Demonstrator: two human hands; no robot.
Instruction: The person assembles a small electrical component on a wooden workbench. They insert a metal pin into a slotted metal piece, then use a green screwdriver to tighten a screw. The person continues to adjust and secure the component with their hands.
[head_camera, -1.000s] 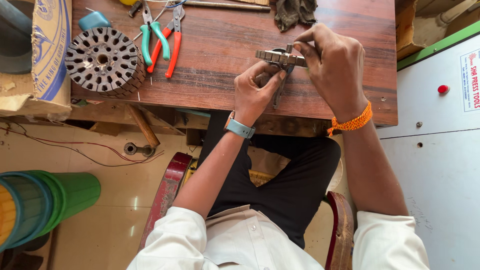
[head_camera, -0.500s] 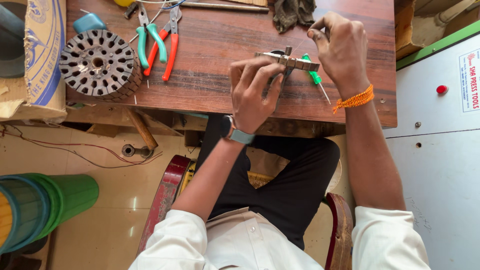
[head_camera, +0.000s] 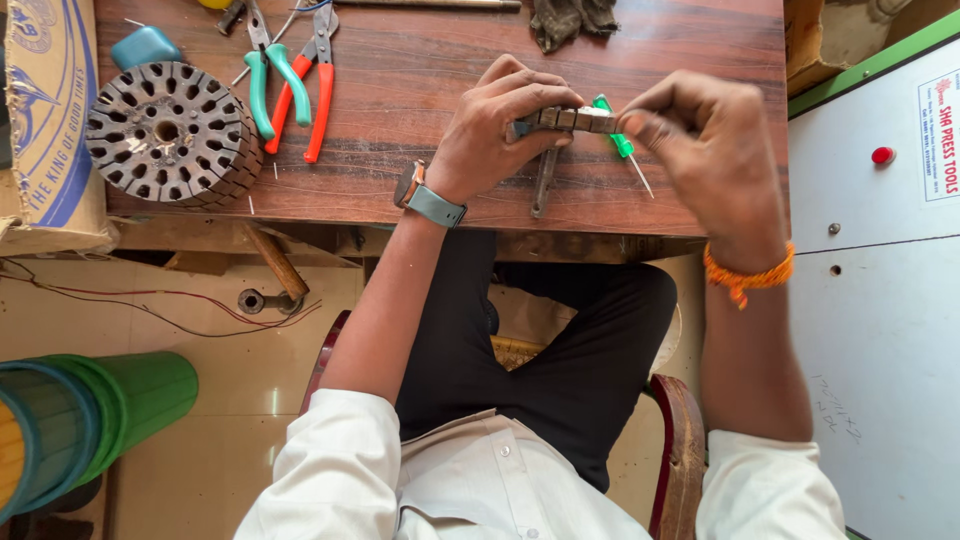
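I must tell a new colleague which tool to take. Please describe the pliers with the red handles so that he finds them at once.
Start at the wooden table and its far left side, where a round slotted metal core lies. Just right of it are two pairs of pliers, side by side. The red-handled pliers are the right pair; the green-handled pliers lie nearer the core.

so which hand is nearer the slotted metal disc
Left. The left hand grips a small metal part mid-table, with the pliers between it and the slotted disc at the table's left end. The right hand is farther still, beyond the part.
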